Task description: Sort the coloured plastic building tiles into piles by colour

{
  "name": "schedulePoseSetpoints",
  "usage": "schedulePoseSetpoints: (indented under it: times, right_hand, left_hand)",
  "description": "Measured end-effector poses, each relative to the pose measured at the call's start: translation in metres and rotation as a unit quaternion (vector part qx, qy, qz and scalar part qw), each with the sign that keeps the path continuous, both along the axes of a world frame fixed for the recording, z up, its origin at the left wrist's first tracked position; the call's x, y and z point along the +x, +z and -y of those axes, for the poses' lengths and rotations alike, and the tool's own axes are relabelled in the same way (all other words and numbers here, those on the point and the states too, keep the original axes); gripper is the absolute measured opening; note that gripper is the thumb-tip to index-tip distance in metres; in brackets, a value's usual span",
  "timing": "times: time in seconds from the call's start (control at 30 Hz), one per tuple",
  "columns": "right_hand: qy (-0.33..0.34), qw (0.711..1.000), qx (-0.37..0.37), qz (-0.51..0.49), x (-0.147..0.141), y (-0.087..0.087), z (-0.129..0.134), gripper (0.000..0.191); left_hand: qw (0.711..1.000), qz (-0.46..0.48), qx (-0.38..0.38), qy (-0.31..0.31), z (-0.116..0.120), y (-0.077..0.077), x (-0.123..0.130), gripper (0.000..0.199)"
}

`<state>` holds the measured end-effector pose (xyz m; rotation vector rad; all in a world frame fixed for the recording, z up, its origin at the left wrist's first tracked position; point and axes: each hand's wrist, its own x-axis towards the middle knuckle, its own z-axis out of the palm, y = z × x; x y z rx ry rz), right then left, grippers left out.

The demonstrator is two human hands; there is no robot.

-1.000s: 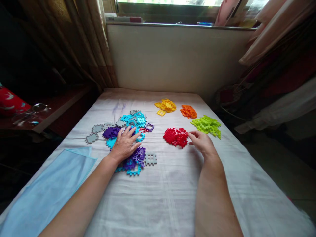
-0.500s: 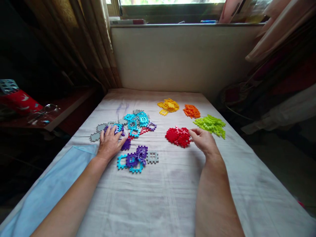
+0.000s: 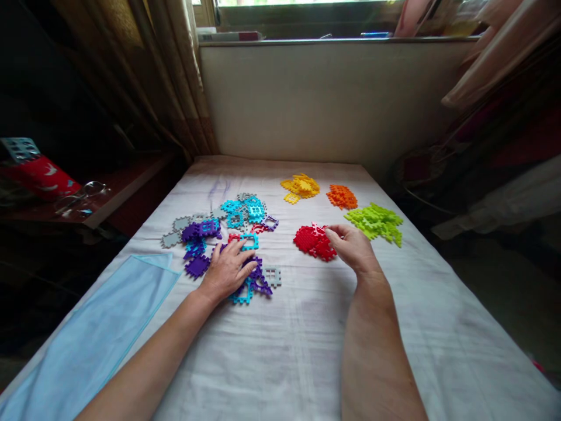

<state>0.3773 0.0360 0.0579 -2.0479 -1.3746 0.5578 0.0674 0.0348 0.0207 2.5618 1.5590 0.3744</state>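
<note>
My left hand (image 3: 228,266) lies with fingers spread over a mixed group of notched plastic building pieces, partly hiding them. Purple pieces (image 3: 262,283) and a turquoise frame piece (image 3: 242,294) stick out around it. Beside its fingertips is another turquoise frame piece (image 3: 249,241). My right hand (image 3: 354,250) is at the right edge of the pile of red building pieces (image 3: 312,245). Its thumb and index finger are pinched together on the edge of a lighter red piece (image 3: 318,230) on top of that pile.
Yellow (image 3: 301,186), orange (image 3: 342,197) and lime green pieces (image 3: 374,222) lie in separate piles. Grey pieces (image 3: 172,239) and turquoise ones (image 3: 255,209) are mixed at back left. A light blue cloth (image 3: 94,324) covers the left edge. Glasses (image 3: 83,199) rest on a side table.
My left hand has moved right and nearer, from the purple pieces at the left to the front group, shifting some pieces. My right hand has shifted slightly left over the red pile.
</note>
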Motion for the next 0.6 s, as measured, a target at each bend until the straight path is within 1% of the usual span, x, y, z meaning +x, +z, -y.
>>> schedulePoseSetpoints:
  times: [0.07, 0.1, 0.17, 0.2, 0.27, 0.37, 0.47, 0.6]
  right_hand:
    - [0.005, 1.0, -0.007, -0.001, -0.002, 0.0, -0.001, 0.032]
    - [0.007, 1.0, -0.009, 0.002, -0.003, 0.0, -0.001, 0.032]
    - [0.013, 1.0, -0.007, 0.005, -0.004, 0.0, -0.001, 0.031]
    - [0.017, 1.0, -0.005, 0.007, -0.005, 0.0, -0.001, 0.031]
    - [0.024, 1.0, 0.0, 0.011, -0.005, -0.001, -0.002, 0.03]
    - [0.028, 1.0, 0.005, 0.013, -0.005, -0.003, -0.002, 0.029]
    - [0.029, 0.999, 0.012, 0.013, -0.005, -0.006, -0.002, 0.028]
    - [0.041, 0.999, 0.026, 0.017, -0.008, -0.007, -0.003, 0.028]
  left_hand:
    - [0.999, 0.037, -0.007, -0.017, -0.007, 0.003, -0.008, 0.033]
    - [0.999, 0.049, 0.001, -0.013, -0.012, 0.006, -0.012, 0.034]
    - [0.998, 0.042, 0.03, 0.026, -0.025, 0.011, -0.019, 0.034]
    - [0.998, 0.02, 0.039, 0.051, -0.031, 0.015, -0.021, 0.035]
    - [0.995, -0.041, 0.027, 0.083, -0.043, 0.021, -0.023, 0.035]
    - [0.99, -0.116, -0.014, 0.082, -0.056, 0.028, -0.021, 0.031]
    - [0.985, -0.146, -0.023, 0.091, -0.06, 0.031, -0.016, 0.025]
    - [0.986, -0.139, 0.006, 0.095, -0.056, 0.028, -0.011, 0.023]
